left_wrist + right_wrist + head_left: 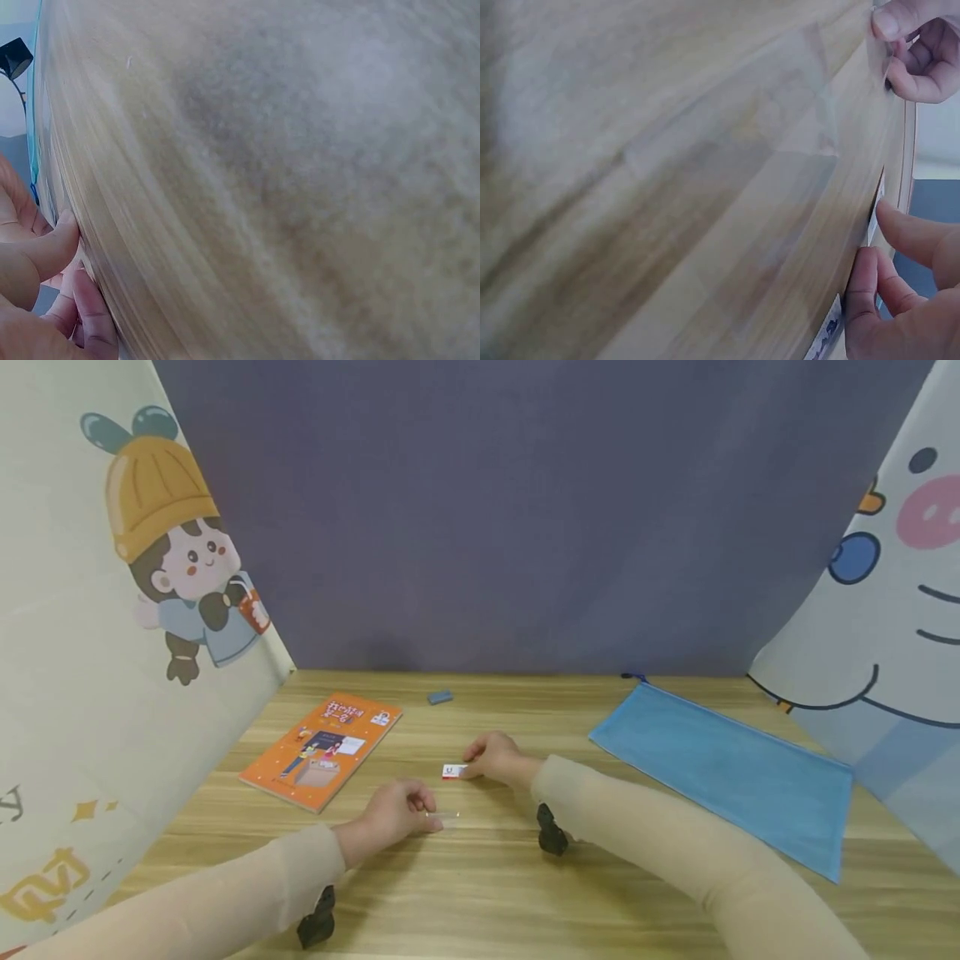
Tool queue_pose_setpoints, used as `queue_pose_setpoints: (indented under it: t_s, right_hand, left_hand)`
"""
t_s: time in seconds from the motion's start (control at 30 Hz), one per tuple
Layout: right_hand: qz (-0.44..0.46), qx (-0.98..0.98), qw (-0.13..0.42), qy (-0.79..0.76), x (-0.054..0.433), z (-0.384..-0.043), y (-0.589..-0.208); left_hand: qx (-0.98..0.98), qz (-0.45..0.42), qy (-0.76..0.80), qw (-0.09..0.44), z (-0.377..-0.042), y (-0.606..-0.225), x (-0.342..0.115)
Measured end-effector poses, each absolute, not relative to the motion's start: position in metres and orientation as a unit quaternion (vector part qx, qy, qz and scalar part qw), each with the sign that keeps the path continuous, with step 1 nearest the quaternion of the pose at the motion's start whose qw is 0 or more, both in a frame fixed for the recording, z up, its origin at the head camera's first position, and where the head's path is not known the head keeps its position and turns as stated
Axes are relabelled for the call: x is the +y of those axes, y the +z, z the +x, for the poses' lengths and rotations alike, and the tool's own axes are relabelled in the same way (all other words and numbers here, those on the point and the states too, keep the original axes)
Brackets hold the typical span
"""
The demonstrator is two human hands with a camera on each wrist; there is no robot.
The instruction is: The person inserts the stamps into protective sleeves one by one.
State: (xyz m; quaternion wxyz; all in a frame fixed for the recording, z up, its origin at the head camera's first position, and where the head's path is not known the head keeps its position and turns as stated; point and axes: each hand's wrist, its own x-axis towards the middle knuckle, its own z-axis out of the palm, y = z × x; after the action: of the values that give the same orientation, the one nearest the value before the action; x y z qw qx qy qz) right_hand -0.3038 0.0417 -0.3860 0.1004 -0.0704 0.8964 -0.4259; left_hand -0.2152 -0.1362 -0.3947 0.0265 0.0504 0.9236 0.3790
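Observation:
My left hand [397, 810] pinches a small clear plastic piece [444, 815] between thumb and fingertips, low over the wooden table. In the left wrist view the thumb and fingers of the left hand [45, 292] come together at the left edge, the plastic barely visible. Just beyond and to the right, my right hand [497, 758] pinches a small flat white piece with a red edge and dark print [453, 771]. Its fingers hide the piece's right end. The right wrist view has the right hand [907, 292] below and the left hand above, apart from each other.
An orange illustrated book [322, 752] lies at the left of the wooden table [480, 893]. A small grey-blue block [440, 697] sits near the back edge. At the right lies a flat blue zip pouch [727, 768]. A dark curtain [525, 518] hangs behind.

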Motion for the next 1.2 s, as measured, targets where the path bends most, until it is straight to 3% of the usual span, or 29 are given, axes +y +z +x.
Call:
queue_pose_setpoints:
  t_s: [0.5, 0.87, 1.2]
  right_hand:
    - [-0.084, 0.912, 0.094, -0.389, 0.038, -0.308, -0.387]
    - [-0.054, 0.882, 0.166, -0.438, 0.044, -0.309, -0.375]
    - [-0.041, 0.811, 0.193, -0.551, 0.053, -0.313, -0.354]
  left_hand:
    - [0.912, 0.072, 0.402, 0.037, -0.215, -0.391, -0.139]
    - [0.887, 0.080, 0.435, 0.130, -0.223, -0.380, -0.140]
    - [0.852, 0.044, 0.508, 0.118, -0.231, -0.377, -0.134]
